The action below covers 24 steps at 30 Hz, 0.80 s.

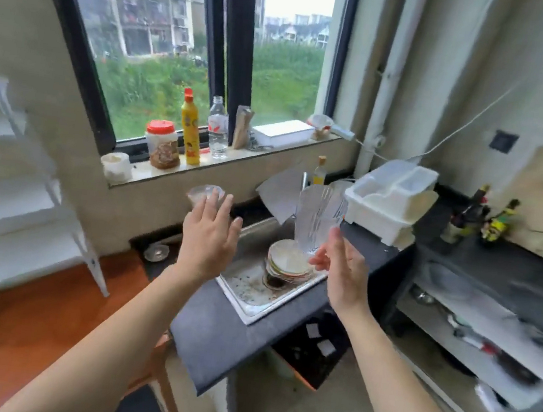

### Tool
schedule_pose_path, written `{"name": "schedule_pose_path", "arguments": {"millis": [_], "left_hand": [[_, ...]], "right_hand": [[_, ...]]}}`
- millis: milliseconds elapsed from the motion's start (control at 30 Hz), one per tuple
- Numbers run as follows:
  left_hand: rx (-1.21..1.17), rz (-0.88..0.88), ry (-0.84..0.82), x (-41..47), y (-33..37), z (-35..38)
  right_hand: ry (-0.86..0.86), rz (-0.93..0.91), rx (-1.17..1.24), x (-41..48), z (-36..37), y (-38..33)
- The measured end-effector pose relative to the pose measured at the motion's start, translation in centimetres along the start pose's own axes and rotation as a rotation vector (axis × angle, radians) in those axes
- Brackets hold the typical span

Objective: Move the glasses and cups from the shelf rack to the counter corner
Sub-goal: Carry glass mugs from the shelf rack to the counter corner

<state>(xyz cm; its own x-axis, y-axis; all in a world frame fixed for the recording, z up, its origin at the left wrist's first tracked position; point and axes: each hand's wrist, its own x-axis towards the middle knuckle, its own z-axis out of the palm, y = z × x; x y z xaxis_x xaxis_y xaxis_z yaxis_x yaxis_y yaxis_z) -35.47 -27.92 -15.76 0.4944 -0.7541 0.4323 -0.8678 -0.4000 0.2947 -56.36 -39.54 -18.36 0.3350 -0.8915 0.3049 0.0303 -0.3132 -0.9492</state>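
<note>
**Two glasses in transit over the sink**

The white shelf rack (19,224) stood at the far left, blurred, its visible tiers showing no glassware that could be made out. The dark counter (212,329) ran from the foreground to the corner under the window, with the steel sink (248,289) set into it and a white dish drainer (391,204) sitting at its back right. A stack of dirty plates (290,263) lay in the sink.

Both arms reached out over the sink. The right hand (341,270) held a tall ribbed clear glass (318,219) by its base, fingers curled under it, the glass upright and just in front of the drainer. The left hand (209,235) had its fingers extended and close together around a smaller clear glass (204,193), tipped so its rim faced the camera; the exact grip was hidden behind the hand.

This looked like the carrying step, with both glasses off the rack and not yet set down. The next move would likely call for finding bare counter near the corner, clear of the sink edge, and lowering each glass upright before letting go.
</note>
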Motion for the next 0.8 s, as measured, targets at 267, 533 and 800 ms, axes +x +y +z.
{"name": "schedule_pose_path", "arguments": {"millis": [267, 533, 800], "left_hand": [[-0.060, 0.162, -0.113, -2.0, 24.2, 9.3], [-0.128, 0.373, -0.223, 1.4, 41.8, 19.1], [-0.262, 0.646, -0.343, 6.6, 63.8, 31.8]], "right_hand": [[0.187, 0.065, -0.039, -0.5, -24.5, 3.2], [0.480, 0.113, -0.057, 2.8, -41.1, 7.2], [0.741, 0.212, -0.235, 7.0, -59.7, 11.4]]}}
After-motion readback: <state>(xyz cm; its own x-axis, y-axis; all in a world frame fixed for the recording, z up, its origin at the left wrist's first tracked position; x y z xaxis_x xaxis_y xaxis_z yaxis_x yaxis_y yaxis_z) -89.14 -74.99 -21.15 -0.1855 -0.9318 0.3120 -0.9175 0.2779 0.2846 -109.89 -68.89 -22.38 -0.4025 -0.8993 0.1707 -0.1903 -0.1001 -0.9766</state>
